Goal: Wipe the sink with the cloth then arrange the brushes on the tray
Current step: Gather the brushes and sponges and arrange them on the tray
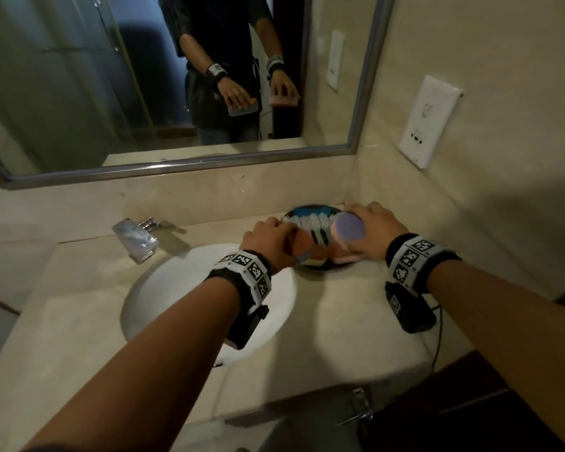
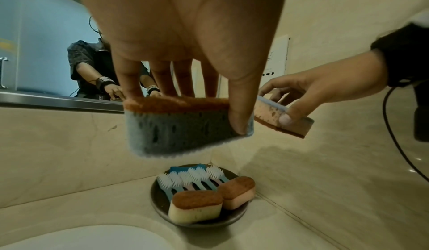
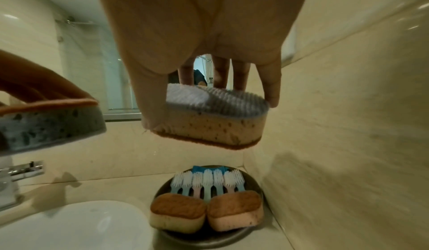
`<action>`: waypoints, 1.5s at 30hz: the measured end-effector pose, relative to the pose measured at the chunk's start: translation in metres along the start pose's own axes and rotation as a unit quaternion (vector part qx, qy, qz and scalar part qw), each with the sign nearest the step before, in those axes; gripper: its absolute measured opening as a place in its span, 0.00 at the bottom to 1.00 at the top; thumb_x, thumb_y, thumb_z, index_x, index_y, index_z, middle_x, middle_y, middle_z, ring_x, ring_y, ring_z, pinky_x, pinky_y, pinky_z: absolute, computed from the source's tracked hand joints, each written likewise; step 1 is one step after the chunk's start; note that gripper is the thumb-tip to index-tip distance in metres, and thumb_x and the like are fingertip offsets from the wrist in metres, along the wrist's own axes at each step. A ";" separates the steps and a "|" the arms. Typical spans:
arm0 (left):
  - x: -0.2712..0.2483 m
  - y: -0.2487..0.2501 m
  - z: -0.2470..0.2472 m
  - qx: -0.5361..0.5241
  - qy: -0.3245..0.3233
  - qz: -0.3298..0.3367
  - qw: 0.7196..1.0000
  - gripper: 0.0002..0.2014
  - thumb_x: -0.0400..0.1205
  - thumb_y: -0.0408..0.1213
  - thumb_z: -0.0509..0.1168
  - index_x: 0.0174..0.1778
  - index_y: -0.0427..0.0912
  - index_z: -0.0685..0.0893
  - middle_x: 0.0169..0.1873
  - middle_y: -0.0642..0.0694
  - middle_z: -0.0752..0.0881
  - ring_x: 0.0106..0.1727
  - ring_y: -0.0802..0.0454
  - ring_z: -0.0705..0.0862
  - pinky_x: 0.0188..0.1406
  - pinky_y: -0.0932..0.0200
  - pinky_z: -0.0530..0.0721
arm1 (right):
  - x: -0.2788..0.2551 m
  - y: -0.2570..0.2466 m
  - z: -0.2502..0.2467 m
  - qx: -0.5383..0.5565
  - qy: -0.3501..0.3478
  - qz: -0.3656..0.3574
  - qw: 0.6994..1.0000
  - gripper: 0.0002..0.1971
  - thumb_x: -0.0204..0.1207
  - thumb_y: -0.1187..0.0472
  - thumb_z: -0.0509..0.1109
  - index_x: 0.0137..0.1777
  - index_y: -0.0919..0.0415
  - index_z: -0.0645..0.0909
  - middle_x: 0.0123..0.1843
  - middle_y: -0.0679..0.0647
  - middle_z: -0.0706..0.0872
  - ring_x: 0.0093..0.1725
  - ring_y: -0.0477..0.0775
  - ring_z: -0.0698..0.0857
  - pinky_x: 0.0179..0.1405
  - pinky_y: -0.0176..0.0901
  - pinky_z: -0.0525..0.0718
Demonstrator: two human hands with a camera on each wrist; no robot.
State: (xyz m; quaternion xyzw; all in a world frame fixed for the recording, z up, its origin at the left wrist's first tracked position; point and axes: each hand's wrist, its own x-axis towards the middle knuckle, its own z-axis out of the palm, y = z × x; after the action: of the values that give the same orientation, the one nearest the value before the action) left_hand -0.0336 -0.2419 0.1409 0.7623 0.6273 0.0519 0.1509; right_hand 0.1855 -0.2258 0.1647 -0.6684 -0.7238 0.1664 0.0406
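Observation:
A dark round tray (image 2: pixel 160 199) (image 3: pixel 255 182) (image 1: pixel 307 267) stands on the counter in the corner, right of the white sink (image 1: pixel 150 288). On it lie several toothbrushes (image 2: pixel 192 178) (image 3: pixel 209 180) in a row and two sponge brushes (image 2: pixel 196 205) (image 3: pixel 177 211) at the front. My left hand (image 1: pixel 268 236) (image 2: pixel 185 89) grips a blue sponge brush with an orange pad (image 2: pixel 181 125) above the tray. My right hand (image 1: pixel 372 230) (image 3: pixel 209 81) grips a tan sponge brush with a lilac bristle face (image 3: pixel 209 122) (image 1: pixel 349 228) over the tray's right side.
A chrome faucet (image 1: pixel 137 236) stands behind the sink. A framed mirror (image 1: pixel 177 76) hangs over the backsplash, and a white socket plate (image 1: pixel 428 122) sits on the right wall. The side wall stands close to the tray. A cable (image 1: pixel 437 337) hangs from my right wrist.

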 end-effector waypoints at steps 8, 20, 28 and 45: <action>0.042 0.016 0.009 -0.008 -0.008 0.003 1.000 0.38 0.70 0.56 0.72 0.76 0.55 0.66 0.69 0.46 0.72 0.69 0.42 0.72 0.66 0.41 0.76 | 0.026 0.034 0.010 0.003 -0.014 0.021 1.000 0.42 0.65 0.41 0.74 0.79 0.44 0.59 0.71 0.57 0.67 0.70 0.64 0.70 0.71 0.59 0.72; 0.140 -0.002 0.039 -0.010 -0.073 0.006 0.997 0.37 0.70 0.52 0.72 0.74 0.53 0.67 0.69 0.45 0.73 0.70 0.40 0.72 0.65 0.40 0.76 | 0.116 0.051 0.032 -0.021 -0.064 0.042 0.997 0.45 0.66 0.42 0.75 0.80 0.49 0.57 0.73 0.58 0.66 0.72 0.65 0.69 0.70 0.61 0.72; 0.161 -0.011 0.060 -0.022 -0.088 -0.040 0.995 0.37 0.71 0.54 0.72 0.75 0.54 0.66 0.71 0.46 0.71 0.71 0.41 0.70 0.67 0.41 0.75 | 0.149 0.066 0.049 -0.025 -0.113 0.034 0.993 0.41 0.68 0.37 0.69 0.79 0.47 0.58 0.77 0.57 0.63 0.74 0.64 0.67 0.73 0.62 0.70; 0.185 -0.003 0.118 -0.043 -0.131 -0.074 0.988 0.36 0.71 0.55 0.72 0.75 0.53 0.68 0.69 0.45 0.73 0.70 0.41 0.73 0.68 0.44 0.75 | 0.175 0.098 0.082 -0.066 -0.151 -0.013 0.986 0.41 0.67 0.39 0.73 0.78 0.43 0.60 0.72 0.57 0.66 0.72 0.63 0.68 0.68 0.55 0.71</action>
State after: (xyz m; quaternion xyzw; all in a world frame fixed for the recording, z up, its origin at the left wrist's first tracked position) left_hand 0.0331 -0.0811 0.0077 0.7066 0.6541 -0.0331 0.2678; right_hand 0.2377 -0.0643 0.0298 -0.6272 -0.7398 0.2167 -0.1114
